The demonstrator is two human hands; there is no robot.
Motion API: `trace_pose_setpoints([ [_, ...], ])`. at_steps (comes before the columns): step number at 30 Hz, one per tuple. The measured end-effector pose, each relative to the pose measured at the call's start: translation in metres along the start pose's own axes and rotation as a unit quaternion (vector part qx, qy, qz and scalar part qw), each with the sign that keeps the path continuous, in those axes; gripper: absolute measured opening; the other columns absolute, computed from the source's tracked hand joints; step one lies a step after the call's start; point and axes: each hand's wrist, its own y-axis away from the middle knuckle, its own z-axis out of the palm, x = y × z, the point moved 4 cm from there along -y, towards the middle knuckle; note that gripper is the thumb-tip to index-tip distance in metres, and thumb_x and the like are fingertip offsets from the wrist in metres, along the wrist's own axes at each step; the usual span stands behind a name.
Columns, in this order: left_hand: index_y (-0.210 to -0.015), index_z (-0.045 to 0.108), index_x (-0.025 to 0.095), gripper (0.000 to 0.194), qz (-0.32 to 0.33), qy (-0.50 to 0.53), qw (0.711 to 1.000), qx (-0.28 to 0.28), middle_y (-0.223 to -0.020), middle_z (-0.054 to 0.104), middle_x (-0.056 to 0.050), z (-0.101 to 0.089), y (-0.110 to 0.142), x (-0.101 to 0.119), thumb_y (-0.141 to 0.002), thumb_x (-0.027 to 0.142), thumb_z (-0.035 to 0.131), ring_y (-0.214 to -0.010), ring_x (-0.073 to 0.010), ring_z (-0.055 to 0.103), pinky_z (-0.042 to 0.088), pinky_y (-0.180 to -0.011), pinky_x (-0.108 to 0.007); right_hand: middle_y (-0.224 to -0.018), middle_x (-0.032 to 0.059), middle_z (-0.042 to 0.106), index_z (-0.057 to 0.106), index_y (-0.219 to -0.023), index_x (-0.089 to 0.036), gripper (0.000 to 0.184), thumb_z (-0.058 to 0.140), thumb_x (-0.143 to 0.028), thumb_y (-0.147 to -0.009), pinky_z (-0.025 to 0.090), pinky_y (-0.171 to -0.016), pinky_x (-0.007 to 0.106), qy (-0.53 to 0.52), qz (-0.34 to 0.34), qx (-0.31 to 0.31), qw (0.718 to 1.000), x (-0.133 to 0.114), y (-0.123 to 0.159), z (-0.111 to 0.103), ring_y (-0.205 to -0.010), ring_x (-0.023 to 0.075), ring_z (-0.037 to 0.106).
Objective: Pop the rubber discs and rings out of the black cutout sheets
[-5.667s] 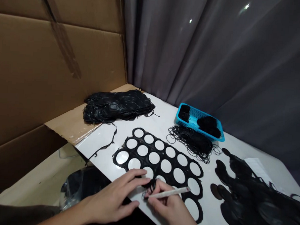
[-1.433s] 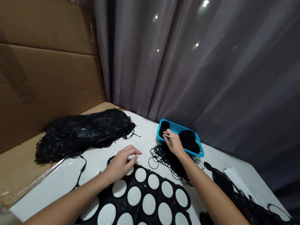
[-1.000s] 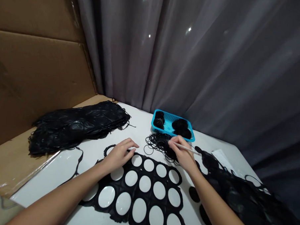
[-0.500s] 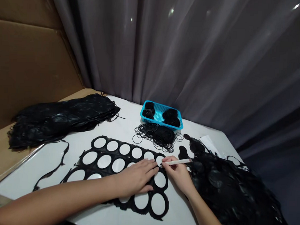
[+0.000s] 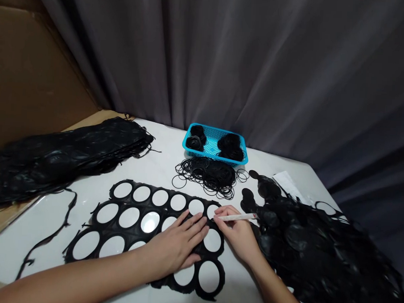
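My left hand (image 5: 176, 242) lies flat on a black rubber sheet (image 5: 139, 207) punched with rows of round holes, its fingers spread and holding nothing. My right hand (image 5: 235, 231) grips a slim white pen-shaped tool (image 5: 235, 217), whose tip points left at the rim of a hole near my left fingertips. The white table shows through the holes. Beyond the sheet lies a loose pile of thin black rubber rings (image 5: 204, 177), out of reach of neither hand's fingers but not touched by them.
A blue mesh basket (image 5: 215, 143) holds black ring bundles behind the pile. A stack of punched black sheets (image 5: 68, 157) lies left on cardboard (image 5: 31, 72); a large black heap (image 5: 312, 241) lies right. A black offcut strip (image 5: 47, 232) lies on the white table (image 5: 161, 154).
Over the last second, my right hand with the tool has moved from the ring pile to the sheet, and my left hand has slid along the sheet. The view has tilted down and shifted.
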Motion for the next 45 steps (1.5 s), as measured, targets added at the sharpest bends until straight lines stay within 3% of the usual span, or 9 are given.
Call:
trace_pose_setpoints([
  [10,-0.151,0.036,0.014,0.066,-0.010,0.013,1.000,-0.018,-0.158,0.036,-0.015,0.002,0.001,0.000,-0.097,0.043,0.060,-0.150,-0.0294,0.026,0.012,-0.124,-0.048,-0.106,0.0076,0.067,0.058,-0.082,-0.024,0.017,0.051,-0.024,-0.097,0.049,-0.088,0.035,0.094,-0.071,-0.044,0.992,-0.009,0.013,0.008,-0.101,0.0238,0.063],
  [15,-0.151,0.037,0.012,0.070,-0.007,0.026,0.999,-0.028,-0.158,0.035,-0.016,0.001,0.001,-0.001,-0.094,0.044,0.063,-0.149,-0.0311,0.028,0.014,-0.124,-0.049,-0.113,0.0120,0.069,0.062,-0.110,-0.022,0.026,0.043,-0.013,-0.095,0.045,-0.090,0.041,0.271,-0.161,-0.057,0.947,-0.009,0.013,0.010,-0.104,0.0288,0.061],
  [18,-0.151,0.037,0.013,0.069,-0.006,0.039,0.999,-0.020,-0.158,0.036,-0.016,0.000,0.002,-0.002,-0.094,0.042,0.064,-0.149,-0.0310,0.027,0.013,-0.124,-0.049,-0.100,0.0146,0.070,0.062,-0.102,-0.019,0.024,0.040,-0.014,-0.093,0.044,-0.082,0.041,0.356,-0.143,0.043,0.922,0.000,-0.011,-0.019,-0.092,0.0299,0.061],
  [21,-0.151,0.037,0.015,0.069,-0.005,0.053,0.998,-0.015,-0.158,0.036,-0.015,-0.003,0.002,-0.003,-0.094,0.041,0.065,-0.149,-0.0305,0.027,0.015,-0.124,-0.049,-0.087,0.0142,0.069,0.060,-0.088,-0.020,0.022,0.040,-0.024,-0.095,0.042,-0.073,0.039,0.374,-0.060,0.185,0.907,0.010,-0.033,-0.065,-0.077,0.0286,0.060],
  [24,-0.150,0.038,0.013,0.071,-0.005,0.064,0.998,-0.017,-0.156,0.038,-0.017,-0.010,0.002,-0.002,-0.092,0.041,0.068,-0.148,-0.0324,0.029,0.018,-0.123,-0.051,-0.090,0.0105,0.071,0.058,-0.081,-0.023,0.020,0.047,-0.034,-0.093,0.043,-0.073,0.036,0.257,-0.003,0.213,0.943,0.014,-0.035,-0.088,-0.077,0.0255,0.062],
  [28,-0.146,0.044,0.015,0.066,-0.003,0.089,0.996,-0.005,-0.154,0.043,-0.018,-0.020,0.011,0.008,-0.091,0.041,0.069,-0.146,-0.0328,0.035,0.022,-0.122,-0.049,-0.092,0.0065,0.072,0.060,-0.077,-0.023,0.023,0.058,-0.043,-0.089,0.046,-0.074,0.032,0.060,0.043,0.091,0.993,0.006,-0.005,-0.063,-0.081,0.0228,0.063],
  [33,-0.147,0.044,0.018,0.063,0.004,0.088,0.996,-0.010,-0.156,0.038,-0.018,-0.016,0.029,0.026,-0.093,0.041,0.066,-0.147,-0.0309,0.032,0.021,-0.123,-0.046,-0.090,0.0059,0.070,0.057,-0.075,-0.022,0.026,0.058,-0.042,-0.092,0.047,-0.079,0.032,-0.053,0.063,-0.040,0.996,-0.009,0.045,-0.006,-0.087,0.0229,0.063],
  [37,-0.148,0.042,0.018,0.065,-0.006,0.085,0.996,-0.012,-0.159,0.032,-0.017,-0.009,0.034,0.030,-0.091,0.037,0.069,-0.149,-0.0325,0.026,0.019,-0.123,-0.050,-0.092,0.0061,0.070,0.052,-0.073,-0.023,0.026,0.055,-0.038,-0.094,0.047,-0.085,0.033,-0.049,0.058,-0.063,0.995,-0.013,0.062,0.013,-0.094,0.0238,0.064],
  [45,-0.150,0.040,0.022,0.063,-0.013,0.102,0.995,-0.005,-0.161,0.028,-0.015,-0.009,0.035,0.030,-0.094,0.037,0.065,-0.149,-0.0319,0.025,0.018,-0.122,-0.051,-0.089,0.0050,0.069,0.050,-0.071,-0.023,0.027,0.056,-0.039,-0.093,0.048,-0.081,0.032,-0.054,0.059,-0.070,0.994,-0.013,0.067,0.016,-0.090,0.0231,0.063],
])
